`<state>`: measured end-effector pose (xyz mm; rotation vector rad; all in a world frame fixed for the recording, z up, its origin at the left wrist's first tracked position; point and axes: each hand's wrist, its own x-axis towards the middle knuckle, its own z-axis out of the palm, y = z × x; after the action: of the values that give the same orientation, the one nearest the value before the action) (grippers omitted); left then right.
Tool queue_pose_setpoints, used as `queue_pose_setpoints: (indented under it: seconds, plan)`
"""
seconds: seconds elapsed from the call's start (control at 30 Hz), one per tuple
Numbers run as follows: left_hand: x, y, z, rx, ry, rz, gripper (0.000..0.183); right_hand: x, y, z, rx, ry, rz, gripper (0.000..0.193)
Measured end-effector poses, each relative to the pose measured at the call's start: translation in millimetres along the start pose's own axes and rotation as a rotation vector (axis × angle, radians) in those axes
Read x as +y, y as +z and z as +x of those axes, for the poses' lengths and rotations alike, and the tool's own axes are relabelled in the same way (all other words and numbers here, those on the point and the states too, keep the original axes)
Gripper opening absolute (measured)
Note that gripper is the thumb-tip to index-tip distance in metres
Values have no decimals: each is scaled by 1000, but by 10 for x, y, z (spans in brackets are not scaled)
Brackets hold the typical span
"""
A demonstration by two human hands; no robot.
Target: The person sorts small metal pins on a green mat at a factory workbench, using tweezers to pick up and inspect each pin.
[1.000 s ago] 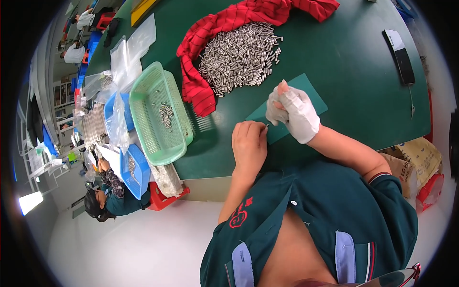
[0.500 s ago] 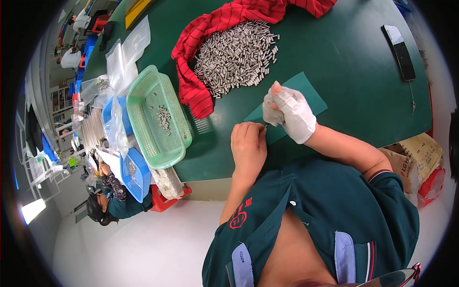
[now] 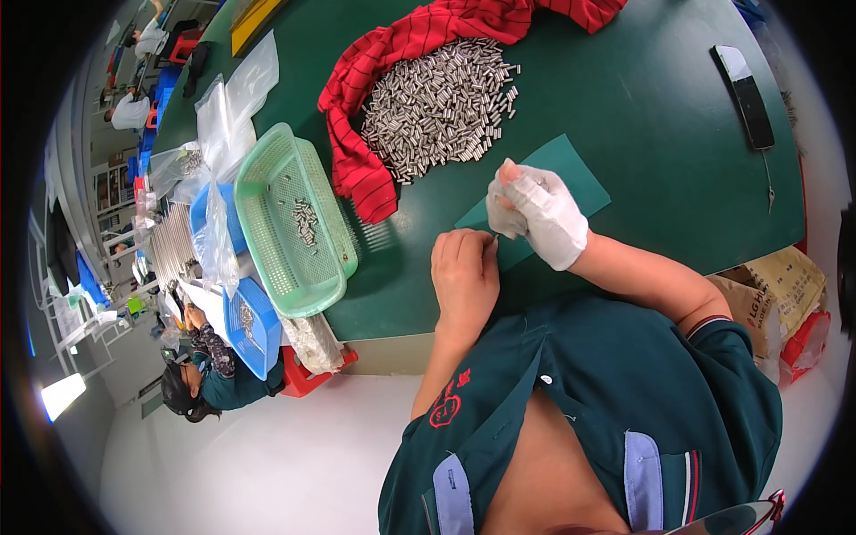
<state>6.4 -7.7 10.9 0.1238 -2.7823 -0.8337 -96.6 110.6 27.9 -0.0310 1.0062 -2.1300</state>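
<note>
My left hand [image 3: 465,275] is bare, its fingers curled and pressed together at the near left corner of a green sheet [image 3: 571,174]. My right hand [image 3: 542,212] wears a white glove with the thumb tip showing. It is closed like a fist over the sheet, just right of my left fingertips. A tiny dark bit shows between the two hands, but what either one holds is hidden. Beyond them lies a heap of short silvery metal pins [image 3: 441,111], bordered on its left and far side by a red cloth with dark stripes [image 3: 361,178].
To the left stands a light green plastic basket [image 3: 267,236] with some pins in it. Beside it are blue trays [image 3: 259,343] and clear plastic bags [image 3: 236,116]. A black phone [image 3: 749,102] lies at the right of the green table [image 3: 660,116]. A co-worker [image 3: 209,374] sits at the left.
My right hand has tipped slightly to the left, its thumb moving a little. My left hand stays almost where it was.
</note>
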Motion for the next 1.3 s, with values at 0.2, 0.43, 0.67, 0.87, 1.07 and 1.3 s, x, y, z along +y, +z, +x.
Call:
queue_pose_setpoints:
  seconds: [0.2,0.43,0.67,0.87,1.07,1.3]
  plan:
    - [-6,20,-11,10,3,-12,12,-45,45,-25,5,25,-98,49]
    - [2,50,-20,54,8,-28,13,-55,67,-30,17,39,-130,49]
    - [-18,141,-60,127,-10,-49,14,36,118,-18,48,17,-152,45]
    - [-18,152,-68,157,-1,-66,14,102,168,-17,121,-26,-137,42]
    - [30,130,-104,131,-19,-6,13,82,102,25,126,-3,-111,43]
    - [114,102,-72,166,-20,49,13,148,18,45,71,-66,-90,40]
